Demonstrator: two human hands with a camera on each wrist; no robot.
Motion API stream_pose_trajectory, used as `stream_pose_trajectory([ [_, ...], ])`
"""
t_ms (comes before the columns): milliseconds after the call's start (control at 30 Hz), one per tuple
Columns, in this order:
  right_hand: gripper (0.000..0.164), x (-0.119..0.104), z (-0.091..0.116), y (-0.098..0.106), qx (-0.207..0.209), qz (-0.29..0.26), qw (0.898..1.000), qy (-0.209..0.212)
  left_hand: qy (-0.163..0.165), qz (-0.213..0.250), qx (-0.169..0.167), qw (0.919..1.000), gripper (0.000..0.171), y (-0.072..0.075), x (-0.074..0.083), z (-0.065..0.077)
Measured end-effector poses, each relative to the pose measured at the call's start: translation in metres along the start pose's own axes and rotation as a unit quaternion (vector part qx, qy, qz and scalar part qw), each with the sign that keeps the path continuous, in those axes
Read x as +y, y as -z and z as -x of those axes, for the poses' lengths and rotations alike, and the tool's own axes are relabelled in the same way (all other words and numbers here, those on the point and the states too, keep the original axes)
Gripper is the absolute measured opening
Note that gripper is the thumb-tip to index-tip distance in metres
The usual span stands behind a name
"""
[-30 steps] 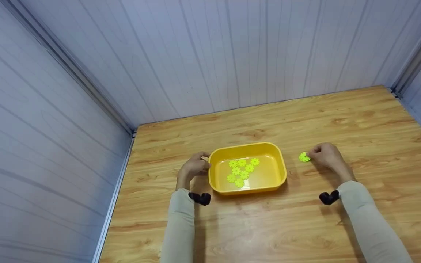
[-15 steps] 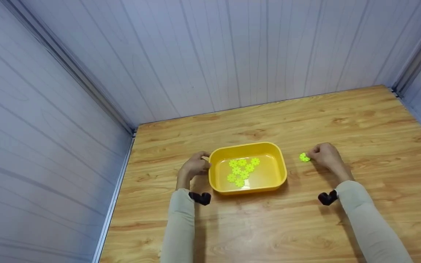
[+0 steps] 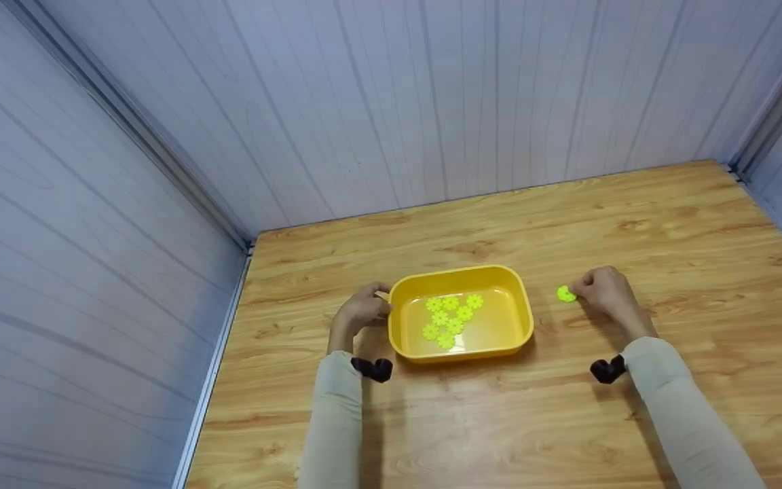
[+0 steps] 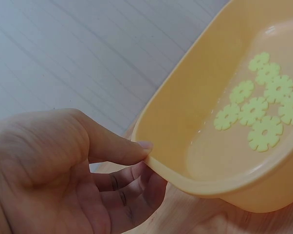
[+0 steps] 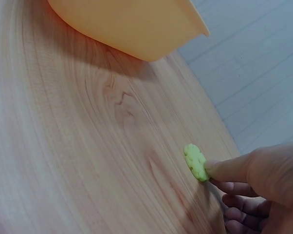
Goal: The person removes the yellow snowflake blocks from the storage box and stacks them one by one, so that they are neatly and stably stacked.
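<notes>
A yellow plastic basin (image 3: pixel 460 357) stands on the wooden table with several yellow-green notched plastic discs (image 3: pixel 439 318) lying flat inside it. My left hand (image 3: pixel 362 308) grips the basin's left rim. In the left wrist view, the thumb (image 4: pixel 122 150) lies on the rim while the other fingers curl below it. To the right of the basin, my right hand (image 3: pixel 606 291) pinches one more notched disc (image 3: pixel 565 294) by its edge. The right wrist view has this disc (image 5: pixel 196 162) tilted between thumb and forefinger, just over the tabletop; whether it touches the wood I cannot tell.
The wood-grain tabletop (image 3: pixel 472 421) runs back to a pale panelled wall (image 3: pixel 391 102). A second wall (image 3: pixel 79 272) borders it at left, another at right. Black wrist mounts (image 3: pixel 372 369) stick out from both sleeves.
The disc in my right hand has tilted slightly, so its face shows a little differently. Both hands and the basin stay almost exactly where they were.
</notes>
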State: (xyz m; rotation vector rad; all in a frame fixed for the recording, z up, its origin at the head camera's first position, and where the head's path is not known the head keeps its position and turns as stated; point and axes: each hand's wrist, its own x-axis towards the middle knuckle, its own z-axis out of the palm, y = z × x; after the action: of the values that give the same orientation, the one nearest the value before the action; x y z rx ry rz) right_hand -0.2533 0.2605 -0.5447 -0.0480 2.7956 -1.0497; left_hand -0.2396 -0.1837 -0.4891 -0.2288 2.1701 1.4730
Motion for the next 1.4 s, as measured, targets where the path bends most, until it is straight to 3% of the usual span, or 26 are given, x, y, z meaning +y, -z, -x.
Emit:
stream_pose_trajectory([
  [333, 0.028, -0.001, 0.002, 0.000, -0.008, -0.017, 0.999, -0.028, 0.006, -0.011, -0.001, 0.9999, 0.041, 0.000, -0.002, -0.002],
  [500, 0.034, -0.002, 0.002, 0.000, -0.002, -0.007, 1.000, -0.015, 0.006, -0.006, 0.001, 1.0000, 0.040, -0.001, -0.003, -0.002],
  [700, 0.029, -0.006, 0.003, 0.007, -0.002, -0.031, 0.999, -0.009, 0.006, -0.009, 0.000, 0.9999, 0.043, -0.001, -0.002, -0.001],
  [1067, 0.048, -0.036, 0.003, 0.013, 0.007, -0.036, 0.999, 0.024, 0.008, 0.000, -0.001, 1.0000, 0.042, 0.000, 0.000, 0.000],
  [1400, 0.039, -0.064, 0.003, 0.005, 0.019, -0.058, 0.996, 0.059, 0.003, -0.011, 0.001, 0.9999, 0.043, 0.000, -0.001, -0.001],
])
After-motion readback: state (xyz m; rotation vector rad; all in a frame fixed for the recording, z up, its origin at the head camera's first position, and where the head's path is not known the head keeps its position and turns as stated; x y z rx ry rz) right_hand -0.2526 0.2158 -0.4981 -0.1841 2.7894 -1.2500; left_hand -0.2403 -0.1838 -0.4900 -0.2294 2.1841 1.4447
